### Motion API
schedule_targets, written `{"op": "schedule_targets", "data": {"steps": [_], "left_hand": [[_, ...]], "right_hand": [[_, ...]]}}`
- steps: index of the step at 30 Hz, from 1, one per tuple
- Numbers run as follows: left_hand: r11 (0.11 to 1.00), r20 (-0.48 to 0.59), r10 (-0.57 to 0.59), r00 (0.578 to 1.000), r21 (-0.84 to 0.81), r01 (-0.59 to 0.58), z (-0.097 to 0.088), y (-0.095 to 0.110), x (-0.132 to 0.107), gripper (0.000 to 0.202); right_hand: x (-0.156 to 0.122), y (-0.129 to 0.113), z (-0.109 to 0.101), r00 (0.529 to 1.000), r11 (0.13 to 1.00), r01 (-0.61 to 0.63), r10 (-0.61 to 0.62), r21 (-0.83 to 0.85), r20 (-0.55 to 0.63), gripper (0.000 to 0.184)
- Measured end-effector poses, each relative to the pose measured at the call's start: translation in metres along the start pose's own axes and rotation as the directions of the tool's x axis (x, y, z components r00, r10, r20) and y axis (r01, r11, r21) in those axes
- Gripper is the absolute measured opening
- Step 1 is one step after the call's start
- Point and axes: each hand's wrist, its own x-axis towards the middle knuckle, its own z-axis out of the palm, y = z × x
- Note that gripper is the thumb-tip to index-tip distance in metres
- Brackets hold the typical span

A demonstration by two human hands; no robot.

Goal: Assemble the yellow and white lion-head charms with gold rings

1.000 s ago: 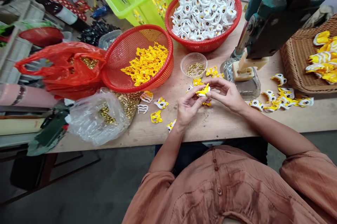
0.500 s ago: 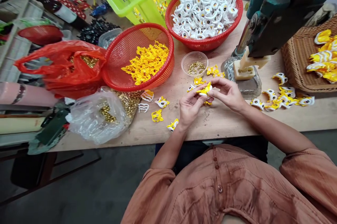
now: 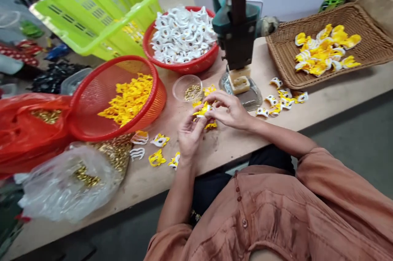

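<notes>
My left hand (image 3: 189,135) and my right hand (image 3: 229,109) meet over the wooden bench (image 3: 233,140), both pinched on one small yellow-and-white toy piece (image 3: 202,110). More yellow pieces lie just under my hands. A small clear cup of brass eyelets (image 3: 187,88) stands right behind them. A hand press (image 3: 238,36) with a pale block on its base stands behind my right hand. Several loose finished pieces (image 3: 159,149) lie to the left of my left wrist.
A red basket of yellow parts (image 3: 123,99), a red basket of white parts (image 3: 182,38), a green crate (image 3: 95,11), a wicker tray of finished pieces (image 3: 325,48). Red bag (image 3: 27,130) and clear bag of eyelets (image 3: 70,181) at left. Loose pieces (image 3: 284,101) beside the press.
My view has swung to the right and tilted, so the wicker tray and press show fully. Both hands stay together on the same piece above the bench.
</notes>
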Motion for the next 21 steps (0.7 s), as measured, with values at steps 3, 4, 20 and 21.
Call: {"op": "schedule_targets", "data": {"steps": [3,4,20,21], "left_hand": [[0.993,0.149,-0.095,0.984,-0.054,0.104,0.027,0.009,-0.017,0.049],[0.988,0.205,-0.127,0.970,-0.057,0.142,0.037,0.009,-0.025,0.051],[0.872,0.151,0.081,0.985,0.469,-0.143,0.033,0.013,-0.107,0.026],[0.817,0.061,0.144,0.988,0.556,-0.153,0.014,0.018,-0.111,0.025]], "right_hand": [[-0.034,-0.035,-0.030,0.994,0.984,0.060,-0.075,-0.167,-0.082,0.019],[-0.051,-0.045,-0.043,0.991,0.982,0.028,-0.052,-0.189,-0.123,0.021],[-0.191,0.002,-0.184,0.941,0.307,-0.308,-0.039,-0.900,-0.336,0.034],[-0.192,0.003,-0.182,0.938,0.306,-0.289,-0.102,-0.907,-0.333,0.034]]}}
